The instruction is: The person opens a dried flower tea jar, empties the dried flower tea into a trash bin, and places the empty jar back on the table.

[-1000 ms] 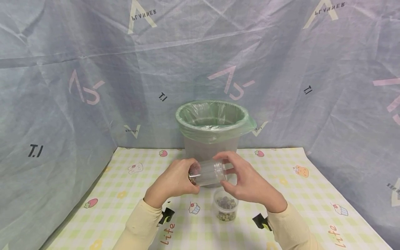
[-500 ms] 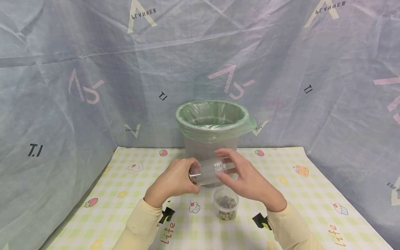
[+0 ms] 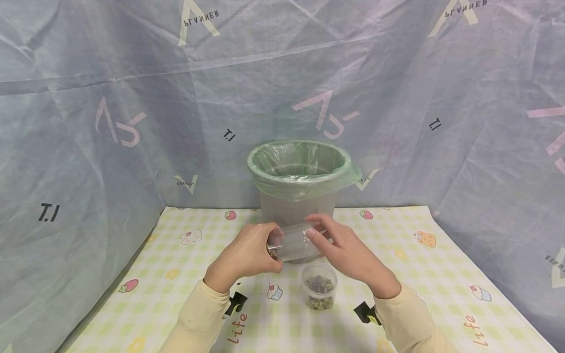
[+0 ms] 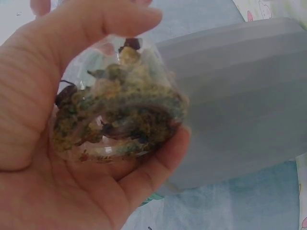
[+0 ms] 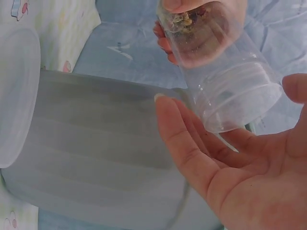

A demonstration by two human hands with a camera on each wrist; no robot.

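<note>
A clear plastic jar (image 3: 292, 243) lies tilted nearly on its side in the air, in front of the bin. My left hand (image 3: 244, 252) grips its base end, thumb and fingers curled round it. Dried, yellow-brown plant bits (image 4: 115, 115) gather in that end. At the jar's other end is a clear ridged lid (image 5: 244, 108). My right hand (image 3: 350, 252) surrounds the lid loosely. In the right wrist view, its long fingers (image 5: 180, 136) are extended beside the lid, and the thumb stands just off its edge.
A second clear tub (image 3: 320, 289), part filled with dried bits, stands on the checked tablecloth (image 3: 194, 289) below the jar. Behind my hands rises a grey bin (image 3: 287, 208) with a green plastic liner (image 3: 304, 189) over its rim. Blue-grey cloth (image 3: 132, 122) hangs around the table.
The right hand has shifted and turned around the lid, its thumb moving up and its fingers closer together. The left hand and jar hold about the same place.
</note>
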